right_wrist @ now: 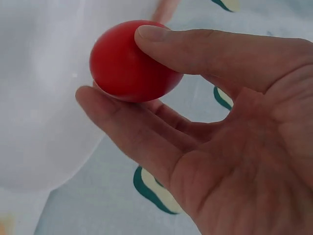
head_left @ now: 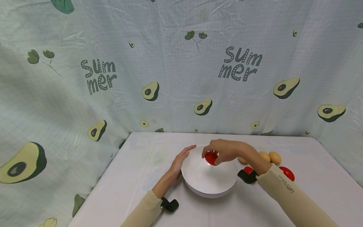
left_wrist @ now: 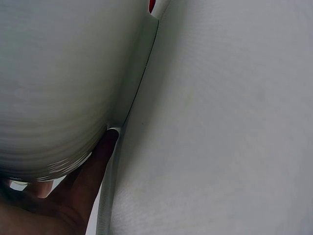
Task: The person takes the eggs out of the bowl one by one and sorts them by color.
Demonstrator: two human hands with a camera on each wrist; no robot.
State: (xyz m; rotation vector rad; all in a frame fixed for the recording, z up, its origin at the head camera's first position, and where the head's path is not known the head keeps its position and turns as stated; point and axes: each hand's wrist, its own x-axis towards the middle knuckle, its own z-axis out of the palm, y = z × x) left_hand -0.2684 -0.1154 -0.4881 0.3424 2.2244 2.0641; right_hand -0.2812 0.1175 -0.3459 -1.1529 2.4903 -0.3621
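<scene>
A round white bowl (head_left: pixel 208 184) stands on the table in front of the person. Over its inside, the right hand (head_left: pixel 225 149) pinches a red egg (head_left: pixel 211 158) between thumb and fingers. The right wrist view shows this glossy egg (right_wrist: pixel 129 61) with the thumb across its top and the fingers below, the bowl (right_wrist: pixel 44 122) just beyond. Against the bowl's left side rests the left hand (head_left: pixel 178 162), its fingers extended along the rim. In the left wrist view, one finger (left_wrist: pixel 98 159) touches the bowl's outer wall (left_wrist: pixel 63 83).
Right of the bowl lie several brown eggs (head_left: pixel 274 157), one partly behind the right forearm. Red eggs (head_left: pixel 287 173) lie closer, partly covered by the right sleeve and wrist camera. A white cloth covers the table (head_left: pixel 144 157); a printed curtain (head_left: pixel 175 69) hangs behind and left.
</scene>
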